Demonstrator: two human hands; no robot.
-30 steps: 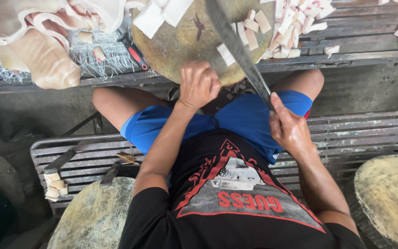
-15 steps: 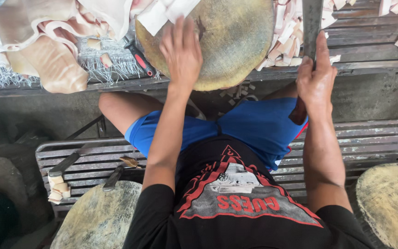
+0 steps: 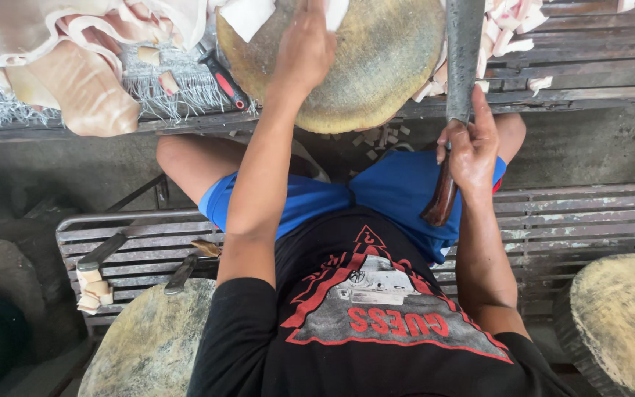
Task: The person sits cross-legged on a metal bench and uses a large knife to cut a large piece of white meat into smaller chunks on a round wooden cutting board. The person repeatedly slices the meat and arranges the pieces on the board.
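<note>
Since the earlier frame, both hands are sitting nearer the middle of the view: the left hand (image 3: pixel 306 48) is reaching farther across the round wooden chopping block (image 3: pixel 376 66), and the right hand (image 3: pixel 470 151) is now lying below the block's right edge. Left fingers are resting together, laid flat on the block near its top edge, touching a white slab of cut material (image 3: pixel 248 15); whether they are pinching it cannot be told. Right fingers are closing around the dark wooden handle of a long cleaver (image 3: pixel 461 66), thumb lying up along the blade. Its grey blade is pointing away from the person, running past the right edge of the block and over the slatted metal bench (image 3: pixel 597 66). Pale cut pieces (image 3: pixel 505 22) are lying heaped on that bench just beside the blade. A large pinkish sheet of hide (image 3: pixel 75 66) is hanging over the bench's left end, with a red-handled tool (image 3: pixel 223 81) lying between it and the block. Two more round blocks (image 3: pixel 148 345) (image 3: pixel 622 323) are standing at the lower corners of the view.
</note>
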